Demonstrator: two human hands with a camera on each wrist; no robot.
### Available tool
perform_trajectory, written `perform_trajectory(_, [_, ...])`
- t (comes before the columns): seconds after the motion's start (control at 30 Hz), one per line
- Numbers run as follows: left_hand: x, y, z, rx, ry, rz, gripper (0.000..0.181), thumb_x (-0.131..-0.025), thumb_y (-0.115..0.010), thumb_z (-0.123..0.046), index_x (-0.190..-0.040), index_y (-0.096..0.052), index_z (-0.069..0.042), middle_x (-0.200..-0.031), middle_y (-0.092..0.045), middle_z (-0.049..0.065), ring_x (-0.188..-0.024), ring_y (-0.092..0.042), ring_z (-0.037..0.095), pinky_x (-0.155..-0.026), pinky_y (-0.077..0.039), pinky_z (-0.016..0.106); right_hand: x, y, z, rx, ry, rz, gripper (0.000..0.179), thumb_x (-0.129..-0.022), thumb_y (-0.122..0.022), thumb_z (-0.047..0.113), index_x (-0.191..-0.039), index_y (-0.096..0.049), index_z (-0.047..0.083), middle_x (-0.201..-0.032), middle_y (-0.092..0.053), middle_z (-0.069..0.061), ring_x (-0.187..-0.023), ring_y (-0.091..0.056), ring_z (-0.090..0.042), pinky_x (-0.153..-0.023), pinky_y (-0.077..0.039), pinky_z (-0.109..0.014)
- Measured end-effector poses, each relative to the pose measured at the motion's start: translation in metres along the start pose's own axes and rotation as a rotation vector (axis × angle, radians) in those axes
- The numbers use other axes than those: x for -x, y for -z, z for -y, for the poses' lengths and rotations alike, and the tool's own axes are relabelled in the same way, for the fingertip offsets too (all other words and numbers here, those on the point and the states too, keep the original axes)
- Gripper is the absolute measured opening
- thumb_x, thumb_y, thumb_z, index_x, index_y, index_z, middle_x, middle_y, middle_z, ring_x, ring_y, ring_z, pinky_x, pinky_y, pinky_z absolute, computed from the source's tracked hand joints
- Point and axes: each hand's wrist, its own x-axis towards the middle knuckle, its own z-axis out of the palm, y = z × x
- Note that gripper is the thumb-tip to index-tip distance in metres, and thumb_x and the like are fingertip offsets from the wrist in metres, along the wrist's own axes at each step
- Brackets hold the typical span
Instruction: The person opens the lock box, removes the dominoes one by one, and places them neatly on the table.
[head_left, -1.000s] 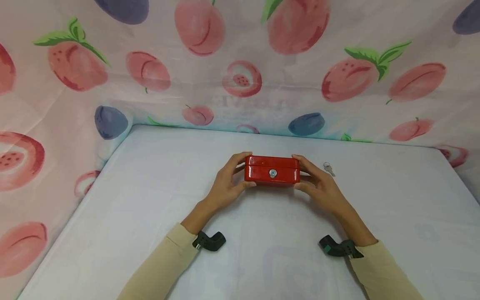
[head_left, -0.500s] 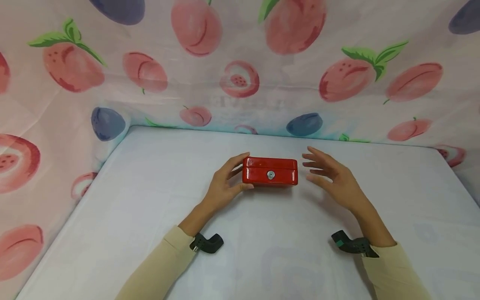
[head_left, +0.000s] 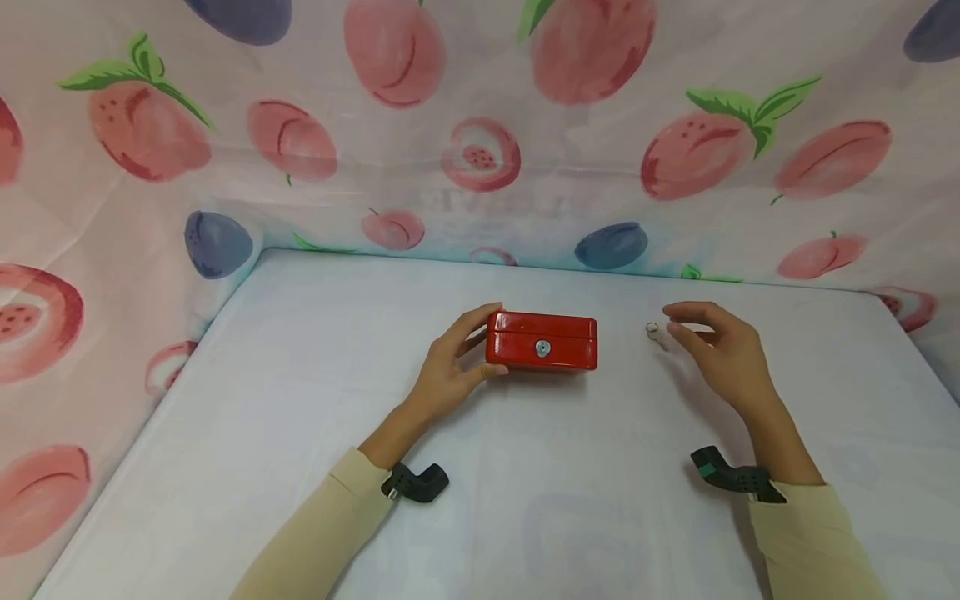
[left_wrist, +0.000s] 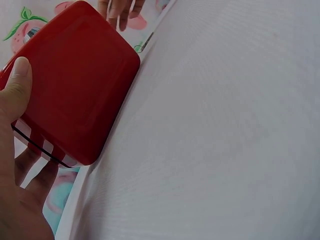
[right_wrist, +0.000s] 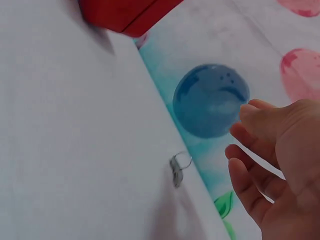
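Observation:
A small red metal lockbox (head_left: 542, 333) sits in the middle of the white table, its round silver lock (head_left: 543, 348) facing the person. My left hand (head_left: 444, 367) grips the box's left end, thumb on the near side and fingers behind. The left wrist view shows that thumb across a broad red face of the box (left_wrist: 82, 85). Just right of the box, keys on a ring (head_left: 655, 333) lie on the cloth. Over their right side hovers my right hand (head_left: 723, 354), fingers loosely bent and thumb apart from them, holding nothing. In the right wrist view the keys (right_wrist: 177, 171) appear left of the fingertips.
The table's white cloth (head_left: 420, 517) runs back to a fruit-printed curtain (head_left: 555, 167), which also hangs along the left side. Each wrist carries a dark camera mount (head_left: 731, 473) jutting inward over the table.
My right hand has let go of the box's right end and moved right to beside the keys. The left hand still holds the box, which stays in place.

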Motion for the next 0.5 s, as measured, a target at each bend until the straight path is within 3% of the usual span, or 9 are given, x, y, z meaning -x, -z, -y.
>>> perform_trajectory(0.13, [-0.001,0.001,0.000,0.001,-0.009,0.001,0.069,-0.071,-0.071,0.002,-0.130,-0.036,0.002,-0.130,-0.042,0.013,-0.121,-0.038,0.021,-0.091,-0.037,0.049,-0.002,-0.009,-0.034,0.074,-0.024,-0.031,0.023,-0.086,-0.054,0.042,-0.107,-0.060,0.037,-0.104,-0.059,0.010,-0.095,-0.052,-0.005,-0.071,-0.042,-0.016])
perform_trajectory(0.27, [0.000,0.001,0.001,0.002,-0.014,0.003,0.069,-0.071,-0.071,0.002,-0.130,-0.036,0.003,-0.129,-0.042,0.015,-0.121,-0.038,0.021,-0.091,-0.037,0.049,0.002,-0.006,-0.015,0.086,-0.027,-0.005,0.019,-0.089,-0.053,0.034,-0.102,-0.064,0.027,-0.103,-0.061,0.003,-0.088,-0.058,-0.015,-0.067,-0.043,-0.019])
perform_trajectory(0.37, [0.000,0.001,0.001,0.005,-0.014,0.004,0.068,-0.071,-0.071,0.002,-0.130,-0.036,0.003,-0.129,-0.042,0.015,-0.121,-0.037,0.021,-0.091,-0.037,0.049,0.005,-0.003,0.006,0.090,-0.030,0.045,0.019,-0.090,-0.052,0.025,-0.103,-0.065,0.017,-0.108,-0.060,-0.008,-0.088,-0.057,-0.026,-0.068,-0.043,-0.030])
perform_trajectory(0.5, [0.000,0.001,0.000,0.008,-0.011,0.004,0.068,-0.071,-0.071,0.002,-0.130,-0.036,0.003,-0.130,-0.042,0.014,-0.122,-0.037,0.021,-0.091,-0.036,0.049,0.005,-0.004,0.006,0.103,-0.041,0.099,0.021,-0.091,-0.052,0.021,-0.107,-0.065,0.017,-0.114,-0.057,-0.014,-0.099,-0.051,-0.030,-0.073,-0.041,-0.044])
